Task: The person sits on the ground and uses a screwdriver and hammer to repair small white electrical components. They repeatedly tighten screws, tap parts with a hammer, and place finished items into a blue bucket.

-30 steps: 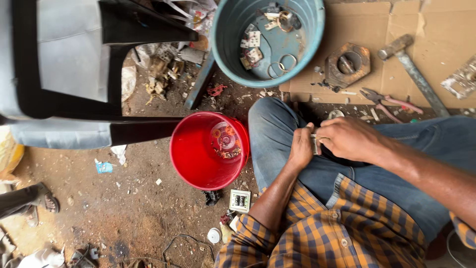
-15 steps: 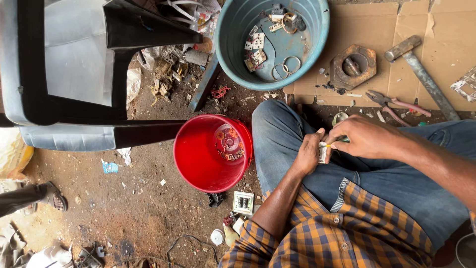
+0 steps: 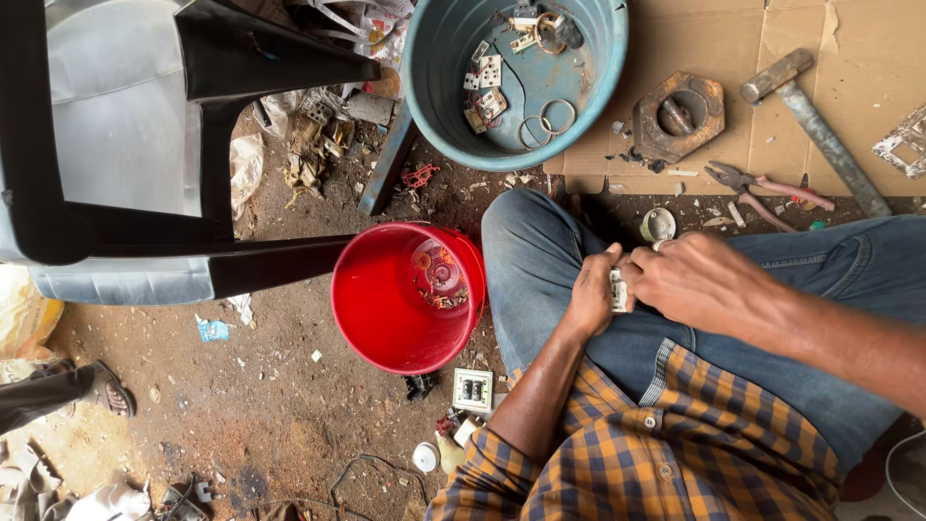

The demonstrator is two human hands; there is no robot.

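Head camera, looking down at my lap: my left hand (image 3: pixel 590 297) and my right hand (image 3: pixel 699 282) meet over my jeans (image 3: pixel 569 241), and both sets of fingers are clenched on a small white switch part (image 3: pixel 618 289) pinched between them, just above my thigh; most of the part is hidden by my fingers. My checked orange-and-blue shirt (image 3: pixel 666 444) fills the bottom of the view. Just left of my knee stands a red bucket (image 3: pixel 386 318) with a few small metal bits lying in its bottom. On the dirt below it lies a white switch plate (image 3: pixel 473 390), and near that a small white cap (image 3: pixel 425 456). Beyond my knee a small white cup (image 3: pixel 659 225) sits on the ground beside a pair of pliers (image 3: pixel 762 185) with pink handles. Farther off, on a sheet of cardboard (image 3: pixel 868 96), lie a rusty metal block (image 3: pixel 680 116) with a hole in it and a hammer (image 3: pixel 815 125). A blue tub (image 3: pixel 434 87) at the top holds switch parts and wire rings. A black-framed chair (image 3: pixel 203 145) stands to the far left.
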